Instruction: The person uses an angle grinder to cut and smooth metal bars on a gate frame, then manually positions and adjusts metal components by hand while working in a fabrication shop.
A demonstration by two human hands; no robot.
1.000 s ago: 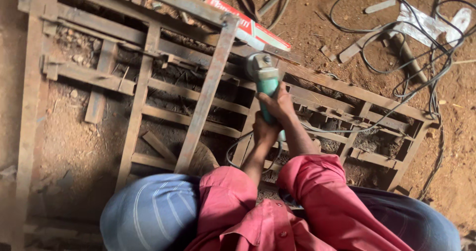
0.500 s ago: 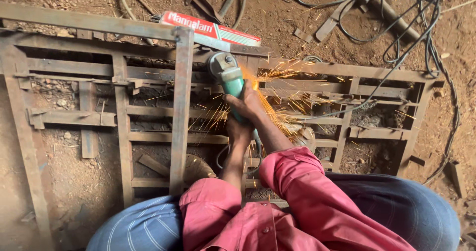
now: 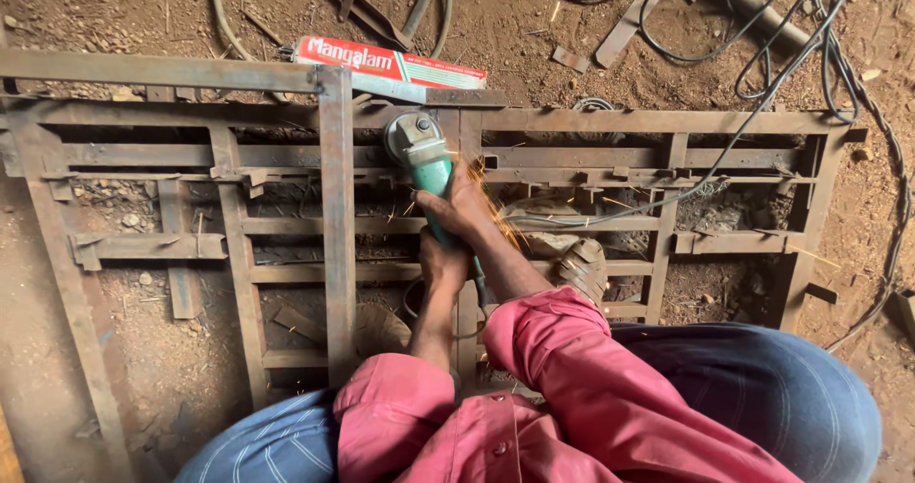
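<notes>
I have my right hand [image 3: 467,206] wrapped tight around the green angle grinder [image 3: 424,159], my left hand [image 3: 443,259] closed on its rear handle at six o'clock of the right. The grinder's head sits on the rusty steel frame [image 3: 334,216], sparks [image 3: 500,226] spraying toward four o'clock, and a red-and-white flat box [image 3: 391,63] lies at twelve o'clock.

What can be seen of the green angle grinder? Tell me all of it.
The angle grinder has a green plastic-looking body and a grey metal head with a round guard at its far end. It points away from the person, its head over the rusty metal grille frame. The right hand wraps the body, the left hand grips the rear. Orange sparks fly to its right. Its disc is hidden.
</notes>
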